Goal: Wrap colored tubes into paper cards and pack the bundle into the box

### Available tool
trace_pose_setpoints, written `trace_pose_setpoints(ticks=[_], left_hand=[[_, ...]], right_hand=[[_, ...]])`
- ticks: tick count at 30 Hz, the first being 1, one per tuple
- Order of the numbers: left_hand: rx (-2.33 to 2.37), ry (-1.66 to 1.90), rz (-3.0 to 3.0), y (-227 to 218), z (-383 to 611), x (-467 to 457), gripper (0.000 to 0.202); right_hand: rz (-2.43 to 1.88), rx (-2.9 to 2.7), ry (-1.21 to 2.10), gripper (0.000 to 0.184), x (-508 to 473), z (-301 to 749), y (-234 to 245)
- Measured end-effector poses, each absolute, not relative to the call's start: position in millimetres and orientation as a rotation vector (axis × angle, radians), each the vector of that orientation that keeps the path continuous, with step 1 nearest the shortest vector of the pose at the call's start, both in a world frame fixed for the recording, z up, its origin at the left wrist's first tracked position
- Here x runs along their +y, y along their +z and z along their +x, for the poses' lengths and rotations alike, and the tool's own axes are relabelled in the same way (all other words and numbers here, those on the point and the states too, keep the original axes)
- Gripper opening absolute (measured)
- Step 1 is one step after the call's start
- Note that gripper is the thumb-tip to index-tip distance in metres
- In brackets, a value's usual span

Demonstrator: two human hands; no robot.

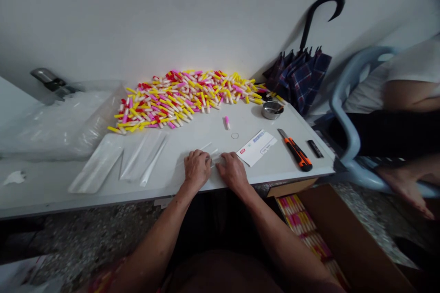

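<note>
My left hand (198,167) and my right hand (233,172) are side by side at the table's front edge, fingers curled. Both pinch a clear plastic sleeve (215,154), thin and hard to make out, partly hidden under the fingers. Beyond them a single pink-and-white capped tube (227,122) stands near a thin rubber band (234,136). A white printed card (257,147) lies just right of my right hand. To my left hand's left are flat clear plastic bags (142,155) and a stack of sleeves (96,163).
A heap of yellow, red and pink tubes (192,94) lies along the wall. Rightward are a metal bowl (272,110), an orange utility knife (296,151), a black lighter (315,149) and an umbrella (299,73). Below is a cardboard box (350,233); a person sits in a blue chair (347,100).
</note>
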State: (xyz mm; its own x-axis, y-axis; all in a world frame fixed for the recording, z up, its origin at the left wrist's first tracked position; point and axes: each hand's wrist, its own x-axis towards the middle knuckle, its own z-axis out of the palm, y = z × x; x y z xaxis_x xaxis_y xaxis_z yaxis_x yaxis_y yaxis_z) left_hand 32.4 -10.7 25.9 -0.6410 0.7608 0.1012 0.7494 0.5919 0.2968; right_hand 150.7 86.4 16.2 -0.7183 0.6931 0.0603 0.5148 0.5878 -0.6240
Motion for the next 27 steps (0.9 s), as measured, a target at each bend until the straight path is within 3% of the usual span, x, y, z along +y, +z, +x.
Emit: trace_pose_setpoints(ticks=[4, 21, 27], left_hand=[[2.768, 0.481, 1.309, 27, 34, -8, 0.019], [2.704, 0.487, 1.296, 33, 28, 11, 0.018], [2.659, 0.799, 1.228, 18, 19, 9, 0.018]], right_hand=[[-0.979, -2.614, 0.816, 0.023, 86, 152, 20], [-0.939, -2.604, 0.781, 0.017, 91, 152, 14], [-0.898, -2.601, 0.856, 0.019, 99, 155, 11]])
